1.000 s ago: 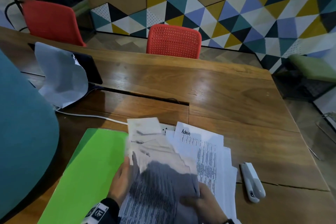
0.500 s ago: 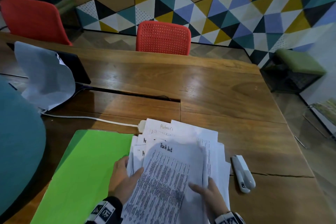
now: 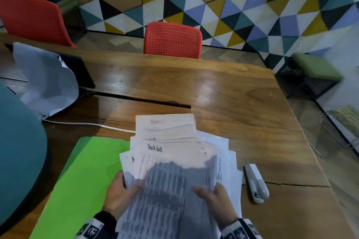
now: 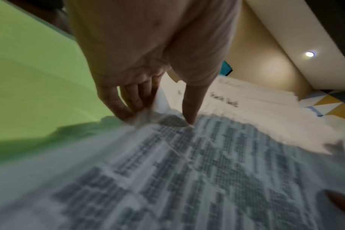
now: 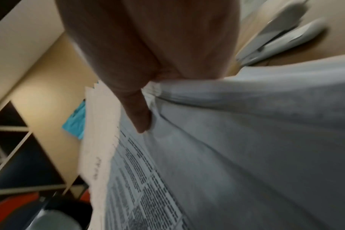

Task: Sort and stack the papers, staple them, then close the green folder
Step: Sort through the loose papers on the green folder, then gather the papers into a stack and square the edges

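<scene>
A fanned bundle of printed white papers (image 3: 171,161) is lifted and tilted up above the table; the front sheet reads "Task list". My left hand (image 3: 120,190) grips the bundle's left edge, thumb on the front sheet (image 4: 189,112), fingers curled behind. My right hand (image 3: 213,198) holds the right edge, thumb on top (image 5: 140,115), fingers hidden under the sheets. More loose sheets (image 3: 231,163) lie beneath on the right. The green folder (image 3: 77,184) lies open and flat at the left. A white stapler (image 3: 256,182) rests on the table right of the papers.
A wooden table (image 3: 223,99) runs to an edge at the right. A white cable (image 3: 87,124) crosses behind the folder. A crumpled white sheet (image 3: 46,79) leans on a dark device at the back left. Two red chairs (image 3: 172,40) stand beyond.
The papers, lying spread on the table half a second ago, are now lifted and tilted up in both hands. The camera has shifted slightly.
</scene>
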### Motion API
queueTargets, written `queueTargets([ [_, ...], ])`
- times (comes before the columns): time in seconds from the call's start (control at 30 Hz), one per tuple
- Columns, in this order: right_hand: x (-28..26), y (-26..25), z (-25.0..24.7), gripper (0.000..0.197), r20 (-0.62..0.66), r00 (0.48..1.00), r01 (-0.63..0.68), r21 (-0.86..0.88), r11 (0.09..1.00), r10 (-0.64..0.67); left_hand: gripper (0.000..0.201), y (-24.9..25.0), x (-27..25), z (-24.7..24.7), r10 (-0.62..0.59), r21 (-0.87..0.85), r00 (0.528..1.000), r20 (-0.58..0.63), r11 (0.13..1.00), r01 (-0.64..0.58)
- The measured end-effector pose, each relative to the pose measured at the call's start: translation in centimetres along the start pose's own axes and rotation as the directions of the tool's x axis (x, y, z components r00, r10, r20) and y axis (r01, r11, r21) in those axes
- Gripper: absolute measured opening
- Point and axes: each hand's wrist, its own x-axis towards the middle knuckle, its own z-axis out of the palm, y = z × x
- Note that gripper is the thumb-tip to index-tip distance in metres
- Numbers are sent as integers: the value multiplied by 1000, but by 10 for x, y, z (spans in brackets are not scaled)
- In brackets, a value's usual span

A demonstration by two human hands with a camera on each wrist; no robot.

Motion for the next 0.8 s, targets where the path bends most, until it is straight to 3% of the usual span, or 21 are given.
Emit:
queueTargets([
  [0.13, -2, 30, -53, 26, -224, 974, -24, 53, 998, 35, 54, 11, 1, 5, 16, 35, 999, 34, 999, -17],
  [0.23, 3, 49, -80, 45, -293, 953, -81, -4, 997, 76, 59, 11, 2, 16, 27, 82, 998, 59, 996, -32],
  [0.37, 17, 65, -88, 83, -336, 932, -154, -31, 988, 135, 81, 16, -2, 36, -23, 184, 997, 73, 983, 9],
  [0.47, 30, 69, -88, 72, -374, 899, -234, 34, 972, 229, 80, 19, -1, 44, -28, 205, 999, 40, 979, 20],
  [0.63, 38, 69, -78, 46, -213, 949, -242, -18, 970, 232, 86, 16, 6, 44, -91, 63, 991, 98, 994, 86],
  [0.77, 39, 65, -58, 46, -121, 972, -201, 8, 980, 200, 87, 10, 10, 44, -116, -17, 980, 162, 993, 120],
  [0.8, 39, 63, -55, 50, -136, 971, -197, 20, 980, 198, 99, 8, 11, 43, -125, -30, 973, 196, 991, 133],
])
